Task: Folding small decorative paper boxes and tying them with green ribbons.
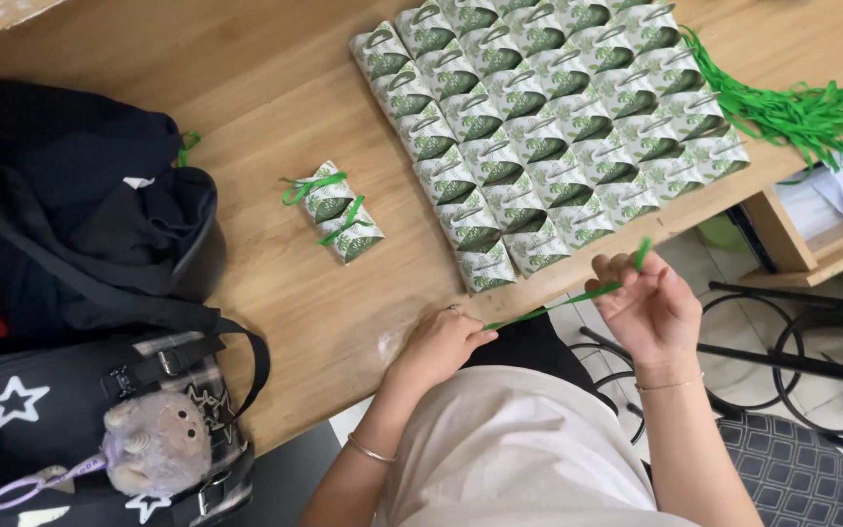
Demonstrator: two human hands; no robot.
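Observation:
A thin green ribbon (558,304) is stretched between my two hands just off the table's front edge. My left hand (439,342) pinches its lower end near the wooden table (275,98). My right hand (648,304) holds the upper end, whose tip sticks up past my fingers. Two small green-and-white patterned boxes tied with green ribbon (341,210) lie on the table to the left. A large block of several untied patterned boxes (548,127) sits in rows beyond my hands.
A pile of loose green ribbons (797,112) lies at the table's right end. Black bags (80,224) with a plush toy (156,447) cover the left side. A black metal chair frame (782,351) stands on the floor at right, near a wooden shelf (812,239).

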